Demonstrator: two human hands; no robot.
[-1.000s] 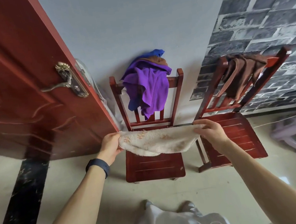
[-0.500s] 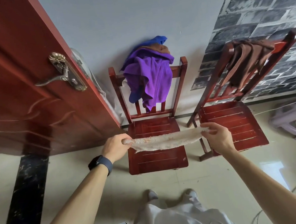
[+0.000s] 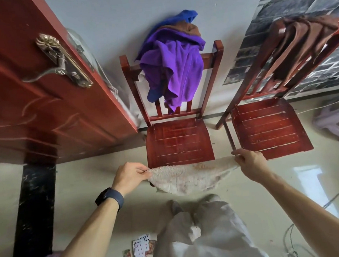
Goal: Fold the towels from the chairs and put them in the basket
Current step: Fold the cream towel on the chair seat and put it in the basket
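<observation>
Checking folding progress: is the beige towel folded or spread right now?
Not neatly folded: the beige towel hangs stretched between the left hand and right hand, sagging in the middle. Cannot tell if doubled.

Bare forearms, no sleeves. Dark blue-grey band (image 3: 110,197) with a black face around the left wrist, at 8 o'clock. Pale off-white trousers (image 3: 208,236) at 6 o'clock, over light grey shoes (image 3: 210,198).

Hands (image 3: 128,175) (image 3: 248,165) stretching cream towel (image 3: 188,178) — chairs (image 3: 179,144) behind
</observation>
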